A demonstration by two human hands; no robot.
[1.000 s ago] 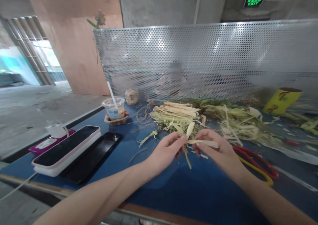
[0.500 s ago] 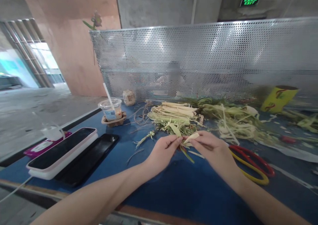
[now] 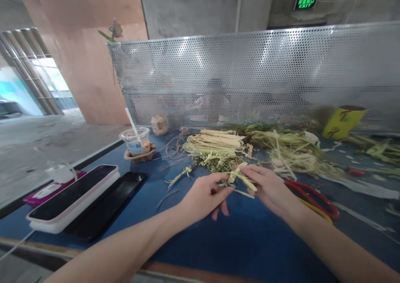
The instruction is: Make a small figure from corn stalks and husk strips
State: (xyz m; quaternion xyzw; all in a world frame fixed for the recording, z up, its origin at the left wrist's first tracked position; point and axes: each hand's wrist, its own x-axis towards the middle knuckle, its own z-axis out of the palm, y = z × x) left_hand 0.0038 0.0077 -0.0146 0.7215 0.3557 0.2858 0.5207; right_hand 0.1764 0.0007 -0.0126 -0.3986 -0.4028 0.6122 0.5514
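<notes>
A small knotted piece of pale green corn husk point(image 3: 247, 182) is pinched in the fingers of my right hand point(image 3: 271, 191), its stub pointing down to the right. My left hand point(image 3: 203, 196) is at the piece's left side, thumb and forefinger apart, the other fingers hanging loosely below. Whether its fingertips touch the husk I cannot tell. Just behind lies a heap of small braided husk pieces point(image 3: 215, 160), with a stack of flat husk strips point(image 3: 215, 139) beyond it. Another braided piece point(image 3: 179, 177) lies alone to the left. Scissors with red and yellow handles point(image 3: 315, 197) lie partly behind my right forearm.
On the left of the blue table point(image 3: 250, 245) are a lidded cup point(image 3: 135, 143), a phone point(image 3: 75, 195), a black tray point(image 3: 108, 204) and twine point(image 3: 176, 145). Loose husks point(image 3: 290, 154) and a yellow container point(image 3: 343, 122) are at right. A perforated metal screen point(image 3: 250, 75) stands behind.
My left fingers have come apart from their pinch on the husk. The piece has turned in my right hand, its stub now pointing right. The view has shifted slightly.
</notes>
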